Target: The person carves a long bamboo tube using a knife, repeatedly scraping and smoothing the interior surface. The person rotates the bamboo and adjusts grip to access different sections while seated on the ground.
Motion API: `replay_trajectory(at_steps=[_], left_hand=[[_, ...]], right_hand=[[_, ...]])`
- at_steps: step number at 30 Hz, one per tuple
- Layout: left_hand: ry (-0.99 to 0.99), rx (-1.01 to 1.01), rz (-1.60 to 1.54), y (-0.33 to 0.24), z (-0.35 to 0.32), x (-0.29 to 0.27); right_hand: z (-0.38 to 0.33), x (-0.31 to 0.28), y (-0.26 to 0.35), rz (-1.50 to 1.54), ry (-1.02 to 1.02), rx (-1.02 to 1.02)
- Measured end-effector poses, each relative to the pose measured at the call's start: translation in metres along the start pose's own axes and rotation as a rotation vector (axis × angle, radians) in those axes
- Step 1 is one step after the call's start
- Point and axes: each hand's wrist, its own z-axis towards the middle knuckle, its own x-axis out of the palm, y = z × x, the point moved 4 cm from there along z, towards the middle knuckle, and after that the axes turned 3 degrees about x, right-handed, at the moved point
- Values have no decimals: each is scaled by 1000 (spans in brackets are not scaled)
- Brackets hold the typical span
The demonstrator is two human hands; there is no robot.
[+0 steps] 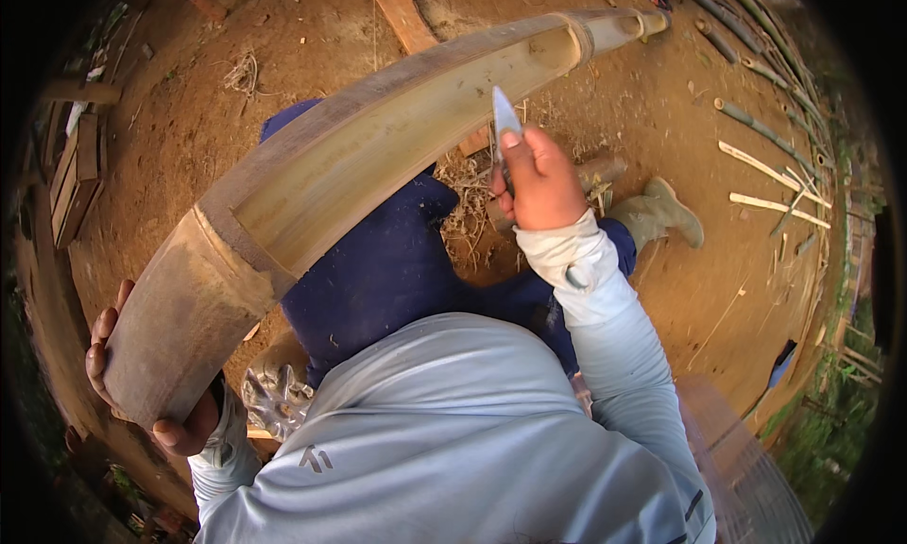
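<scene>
A long, thick bamboo pole (194, 284) slants across the view from lower left to upper right, lying over my left thigh. Between its nodes the wall is cut open, so the pale hollow inside shows. My left hand (184, 421) is wrapped round the near, uncut end from beneath, thumb on one side and fingers on the other. In my right hand (540, 180) is a knife (504, 114), gripped by its handle with the blade pointing up and away. The blade tip is close to the pole's cut edge in the picture; whether they touch I cannot tell.
Brown dirt ground (699, 289) spreads around me. Fibrous shavings (463, 199) lie between my legs, by my boot (661, 213). At right are split pale strips (779, 209) and bamboo poles (761, 124). Wooden planks (80, 180) stand at left; a wooden beam (402, 15) lies beyond.
</scene>
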Motion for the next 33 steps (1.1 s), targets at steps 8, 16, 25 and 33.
replay_trajectory(at_steps=[8, 16, 25, 33], left_hand=[[-34, -23, 14, -1, -2, 3], [-32, -28, 1, -2, -3, 3], [-37, -32, -33, -2, -2, 4], [-42, -21, -63, -1, -2, 5]], right_hand=[[-14, 19, 12, -15, 97, -9], [36, -17, -4, 126, -120, 23], [22, -12, 3, 115, -117, 37], [0, 15, 7, 83, -47, -1]])
